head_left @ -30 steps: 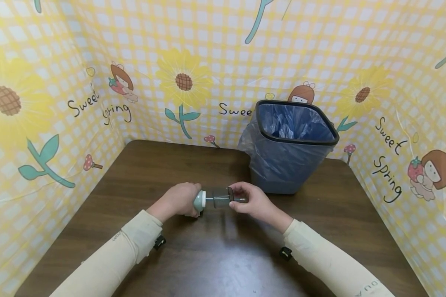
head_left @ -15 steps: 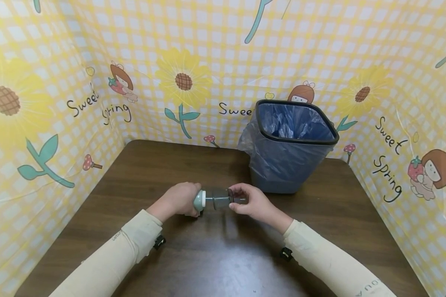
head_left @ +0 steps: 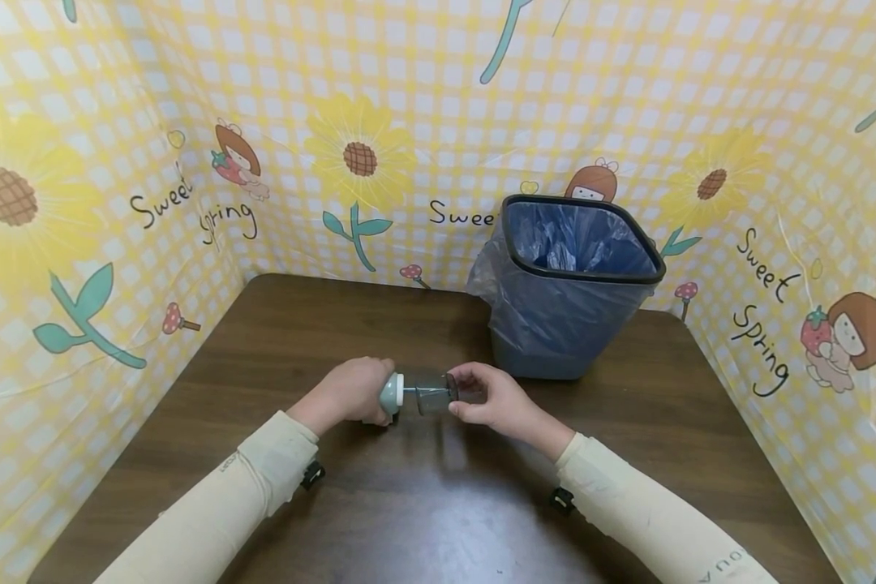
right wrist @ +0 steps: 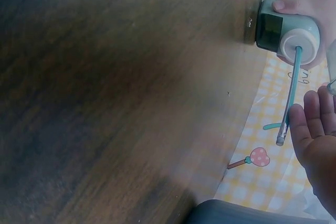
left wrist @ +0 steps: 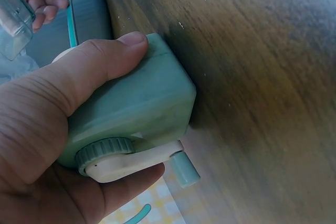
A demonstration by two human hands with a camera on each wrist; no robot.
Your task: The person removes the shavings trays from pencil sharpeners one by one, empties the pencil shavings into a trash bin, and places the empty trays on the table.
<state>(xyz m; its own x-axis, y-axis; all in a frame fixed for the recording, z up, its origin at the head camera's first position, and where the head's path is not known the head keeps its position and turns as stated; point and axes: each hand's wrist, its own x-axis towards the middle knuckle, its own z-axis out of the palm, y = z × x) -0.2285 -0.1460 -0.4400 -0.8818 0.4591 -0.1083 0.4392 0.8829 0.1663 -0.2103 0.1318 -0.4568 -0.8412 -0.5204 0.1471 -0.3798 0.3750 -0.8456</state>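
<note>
My left hand (head_left: 354,393) grips a green pencil sharpener (left wrist: 152,98) by its body, which lies sideways close over the table. A pale crank (left wrist: 131,165) with a green knob sticks out at its bottom end in the left wrist view. From the white ring at the opposite end a teal pencil (right wrist: 292,93) juts out, eraser end outward. Facing it, my right hand (head_left: 492,397) pinches a clear, smoky plastic container (head_left: 433,396), like a shavings drawer, between thumb and fingers. The container overlaps the pencil in the head view and sits beside it in the left wrist view.
A blue-grey bin (head_left: 562,324) with a clear liner and black rim stands at the back right of the brown table (head_left: 423,503). Yellow checked cloth (head_left: 438,97) hangs round the back and both sides. Small light specks dot the tabletop.
My right hand and the clear container have shifted slightly downward in the head view, and less of the pencil end shows past the fingers. The left hand and sharpener stay almost still.
</note>
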